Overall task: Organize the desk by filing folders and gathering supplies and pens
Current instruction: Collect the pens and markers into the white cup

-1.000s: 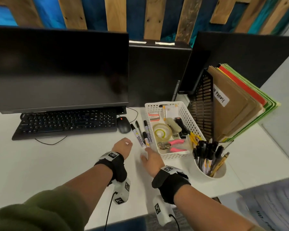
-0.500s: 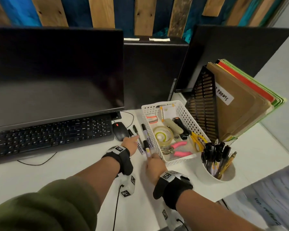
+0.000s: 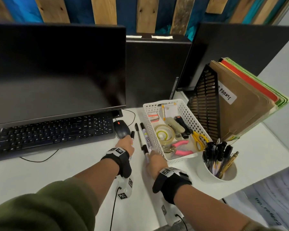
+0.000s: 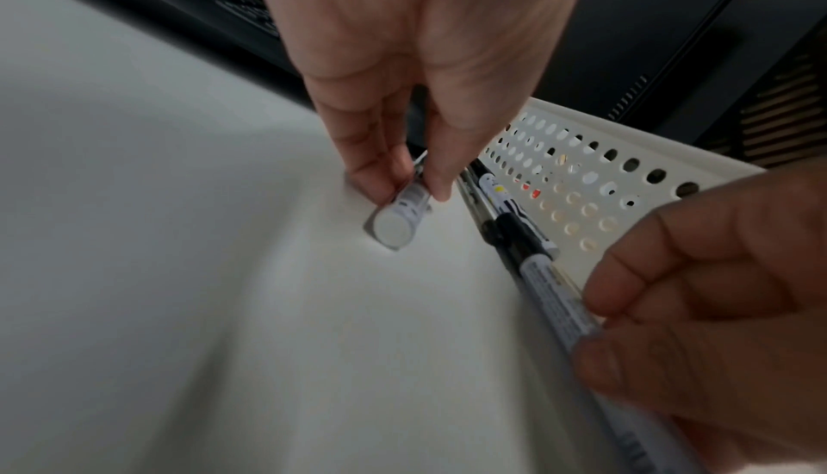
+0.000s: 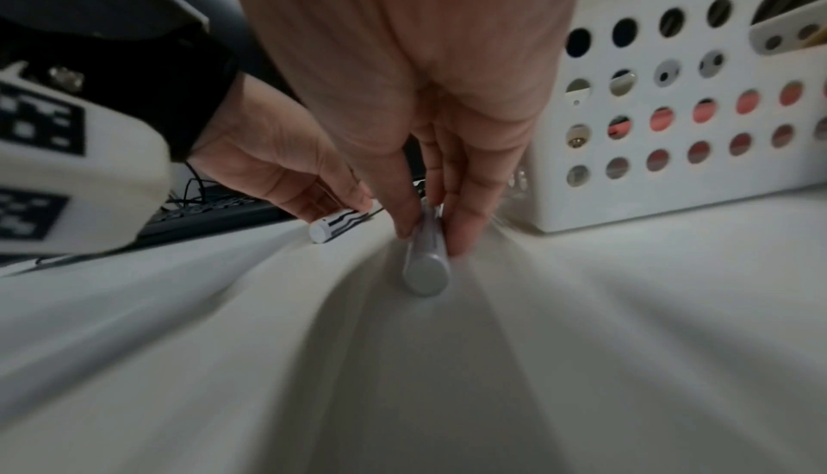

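Note:
Several markers lie on the white desk (image 3: 40, 177) between the mouse and the white basket. My left hand (image 3: 126, 145) (image 4: 403, 177) pinches the leftmost white marker (image 4: 398, 216) (image 3: 132, 135) near its tail end, next to the mouse. My right hand (image 3: 154, 161) (image 5: 429, 220) pinches another white marker with a black cap (image 5: 425, 262) (image 3: 145, 150) beside the basket's left wall. A thin black pen (image 3: 138, 135) and a further marker (image 3: 144, 133) lie loose between the hands. The white cup (image 3: 217, 172) at the right holds several pens. Folders (image 3: 245, 100) stand in the black file rack (image 3: 205, 104).
The perforated white basket (image 3: 150, 130) holds tape, scissors, pink pliers, a stapler and small boxes. A black mouse (image 3: 122, 130), keyboard (image 3: 53, 132) and monitor (image 3: 57, 72) fill the left. The desk's edge runs at the lower right, beyond the cup.
Both hands have reached forward to the markers; each now pinches one. The head view has moved closer to the desk.

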The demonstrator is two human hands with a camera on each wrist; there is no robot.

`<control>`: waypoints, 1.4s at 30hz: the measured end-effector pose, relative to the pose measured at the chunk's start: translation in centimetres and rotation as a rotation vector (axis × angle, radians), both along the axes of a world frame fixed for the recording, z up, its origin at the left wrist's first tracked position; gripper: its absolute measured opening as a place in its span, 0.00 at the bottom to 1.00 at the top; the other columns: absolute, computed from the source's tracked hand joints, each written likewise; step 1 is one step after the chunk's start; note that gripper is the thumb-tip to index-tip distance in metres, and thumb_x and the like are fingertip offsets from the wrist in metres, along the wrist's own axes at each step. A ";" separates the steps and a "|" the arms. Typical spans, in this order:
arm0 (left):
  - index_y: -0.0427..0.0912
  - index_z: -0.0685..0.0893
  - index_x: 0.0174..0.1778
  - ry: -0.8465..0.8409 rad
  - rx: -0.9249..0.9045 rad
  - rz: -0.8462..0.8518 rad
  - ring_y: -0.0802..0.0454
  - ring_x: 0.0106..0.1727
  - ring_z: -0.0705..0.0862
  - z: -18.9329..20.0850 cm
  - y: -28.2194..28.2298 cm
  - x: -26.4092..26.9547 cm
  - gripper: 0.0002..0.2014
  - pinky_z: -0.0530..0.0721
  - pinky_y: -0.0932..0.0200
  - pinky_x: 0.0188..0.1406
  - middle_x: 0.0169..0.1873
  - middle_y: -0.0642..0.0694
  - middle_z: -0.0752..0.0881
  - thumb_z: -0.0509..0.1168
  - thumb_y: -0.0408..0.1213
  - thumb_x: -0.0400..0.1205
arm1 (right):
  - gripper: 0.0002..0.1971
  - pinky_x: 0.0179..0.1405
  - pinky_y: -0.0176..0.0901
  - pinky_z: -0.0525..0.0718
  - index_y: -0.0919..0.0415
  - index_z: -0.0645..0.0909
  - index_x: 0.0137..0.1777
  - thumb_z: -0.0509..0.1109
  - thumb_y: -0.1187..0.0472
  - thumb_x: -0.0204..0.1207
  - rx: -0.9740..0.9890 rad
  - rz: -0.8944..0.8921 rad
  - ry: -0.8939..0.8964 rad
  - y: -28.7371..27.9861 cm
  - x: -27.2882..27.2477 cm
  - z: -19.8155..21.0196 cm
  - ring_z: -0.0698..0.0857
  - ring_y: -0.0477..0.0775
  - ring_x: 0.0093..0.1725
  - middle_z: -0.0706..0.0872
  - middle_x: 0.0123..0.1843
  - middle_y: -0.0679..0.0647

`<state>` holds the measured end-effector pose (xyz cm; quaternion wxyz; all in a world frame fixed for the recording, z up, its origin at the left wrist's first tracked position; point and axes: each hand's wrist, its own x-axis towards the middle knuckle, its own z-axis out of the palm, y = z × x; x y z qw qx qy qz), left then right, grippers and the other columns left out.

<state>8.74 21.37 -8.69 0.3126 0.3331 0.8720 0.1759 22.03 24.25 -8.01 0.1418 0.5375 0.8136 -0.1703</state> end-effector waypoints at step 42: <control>0.37 0.81 0.59 -0.118 0.618 0.048 0.53 0.47 0.84 9.2 5.3 25.2 0.16 0.83 0.57 0.58 0.44 0.49 0.86 0.71 0.37 0.76 | 0.03 0.44 0.40 0.75 0.61 0.82 0.43 0.72 0.63 0.72 0.082 -0.255 0.835 10.5 26.7 6.8 0.82 0.55 0.42 0.84 0.38 0.55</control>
